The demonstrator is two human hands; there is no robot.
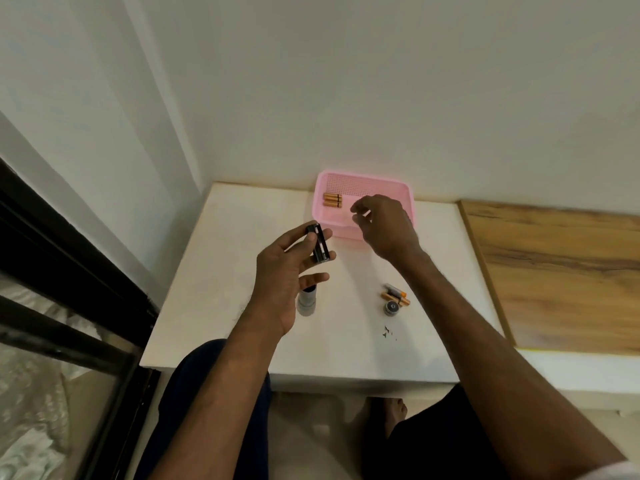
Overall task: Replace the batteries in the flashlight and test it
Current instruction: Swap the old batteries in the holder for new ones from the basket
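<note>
My left hand (pixel 291 271) holds a black battery holder (pixel 319 243) between thumb and fingers, raised above the white table (pixel 221 271). Below that hand the silver flashlight body (pixel 307 301) lies on the table. My right hand (pixel 384 225) hovers over the pink basket (pixel 405 192) with its fingers loosely curled; I cannot tell whether it holds anything. Two or three orange batteries (pixel 332 199) lie in the basket's left part. More orange batteries (pixel 395 294) lie on the table beside the flashlight's dark end cap (pixel 391 308).
A wooden board (pixel 561 271) adjoins the table on the right. A black window frame (pixel 69 271) runs along the left. The wall stands right behind the basket. Small dark specks (pixel 387 331) lie near the front edge. My knees are under the table.
</note>
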